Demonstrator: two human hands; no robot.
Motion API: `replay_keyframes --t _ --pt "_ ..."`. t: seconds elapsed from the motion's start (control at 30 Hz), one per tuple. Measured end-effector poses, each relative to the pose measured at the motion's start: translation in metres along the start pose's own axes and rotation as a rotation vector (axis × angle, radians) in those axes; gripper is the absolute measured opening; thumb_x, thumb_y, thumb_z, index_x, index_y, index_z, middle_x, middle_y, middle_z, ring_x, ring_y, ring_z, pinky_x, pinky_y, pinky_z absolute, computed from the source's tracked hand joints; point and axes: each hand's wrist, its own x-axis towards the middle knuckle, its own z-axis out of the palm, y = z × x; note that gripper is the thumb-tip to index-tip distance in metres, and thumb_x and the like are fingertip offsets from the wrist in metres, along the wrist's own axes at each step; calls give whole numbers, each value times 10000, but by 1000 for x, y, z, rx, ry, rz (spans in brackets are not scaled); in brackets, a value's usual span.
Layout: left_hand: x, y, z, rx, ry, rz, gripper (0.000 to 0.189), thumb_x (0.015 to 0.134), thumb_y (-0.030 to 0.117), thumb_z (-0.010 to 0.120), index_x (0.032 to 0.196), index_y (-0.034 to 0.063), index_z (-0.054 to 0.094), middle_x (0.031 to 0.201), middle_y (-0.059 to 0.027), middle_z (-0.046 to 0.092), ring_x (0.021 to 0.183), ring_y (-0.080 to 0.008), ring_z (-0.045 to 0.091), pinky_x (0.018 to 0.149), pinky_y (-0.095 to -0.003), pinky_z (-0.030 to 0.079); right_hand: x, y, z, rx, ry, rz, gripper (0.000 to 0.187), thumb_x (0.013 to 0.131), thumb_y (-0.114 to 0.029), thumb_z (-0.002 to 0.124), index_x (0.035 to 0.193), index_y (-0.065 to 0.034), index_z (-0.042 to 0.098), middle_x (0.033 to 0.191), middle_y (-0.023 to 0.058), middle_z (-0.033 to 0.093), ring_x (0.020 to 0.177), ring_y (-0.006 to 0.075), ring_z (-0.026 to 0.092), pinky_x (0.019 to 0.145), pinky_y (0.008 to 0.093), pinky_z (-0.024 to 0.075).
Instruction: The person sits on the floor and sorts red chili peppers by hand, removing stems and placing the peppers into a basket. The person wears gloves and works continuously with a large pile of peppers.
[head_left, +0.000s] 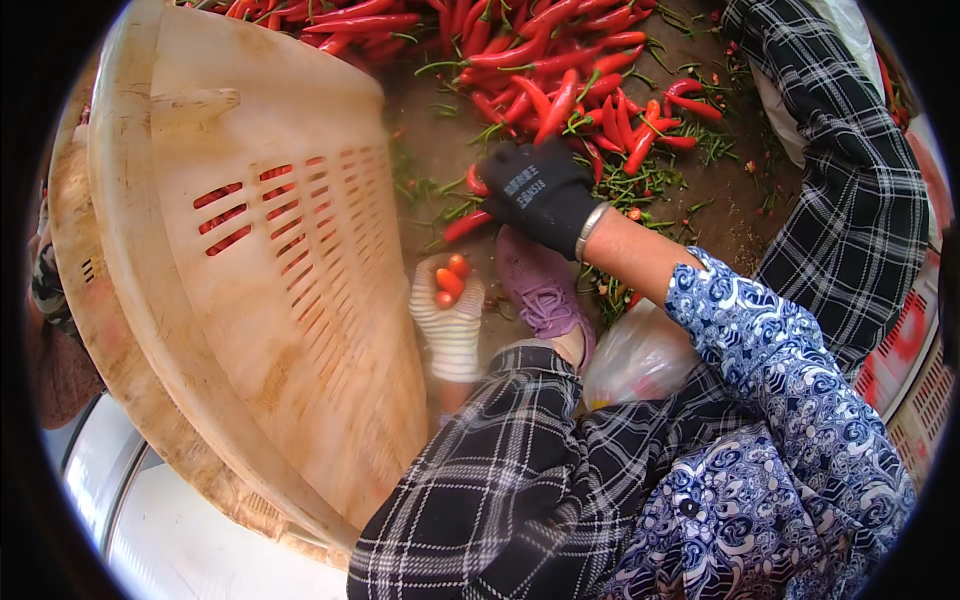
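My left hand (448, 319), in a white striped knit glove, is closed around several red chili peppers (450, 283), whose rounded ends show at the top of the fist. Above and to its right is my right hand (538, 193), in a black glove with a metal bracelet at the wrist. Its fingers are curled at the near edge of a large heap of red chili peppers with green stems (517, 56); whether they grip one is hidden. A loose red pepper (466, 225) lies just left of the black glove.
A large slotted plastic basket (300, 225) fills the left side, tilted. Cut green stems (637, 187) litter the brown ground. A purple shoe (544, 289) and a clear plastic bag (641, 360) lie between plaid-trousered legs. Crates stand at the right edge. Part of another person shows far left.
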Motion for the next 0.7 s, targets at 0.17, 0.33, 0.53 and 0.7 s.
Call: replay_keyframes --t 0.17,0.33,0.53,0.7 --pt "34 1 3 -27 24 57 299 716 -38 646 1000 14 569 855 -33 582 761 -102 530 698 -241 469 33 5 14 -135 -81 -104 150 742 -157 553 863 -120 634 902 92 622 802 285 621 632 436 446" --pt "47 42 13 -53 -169 149 450 729 -58 631 1168 1 550 1019 -62 602 897 -131 567 816 -275 473 22 21 -30 636 -255 -246 268 806 -262 645 920 -21 612 792 125 611 743 280 589 664 386 455" --pt "38 85 7 -306 -447 -71 315 747 -1 649 1056 17 590 880 -30 618 775 -96 568 660 -220 464 -2 14 -86 841 -390 -65 263 802 -236 658 974 -37 641 792 140 616 712 248 597 648 370 458" --pt "24 123 40 65 -147 179 201 744 19 652 939 17 604 805 -44 624 662 -128 568 598 -270 479 -18 28 -84 305 -12 -73 147 778 -180 606 819 -43 639 760 158 619 755 312 614 656 409 476"
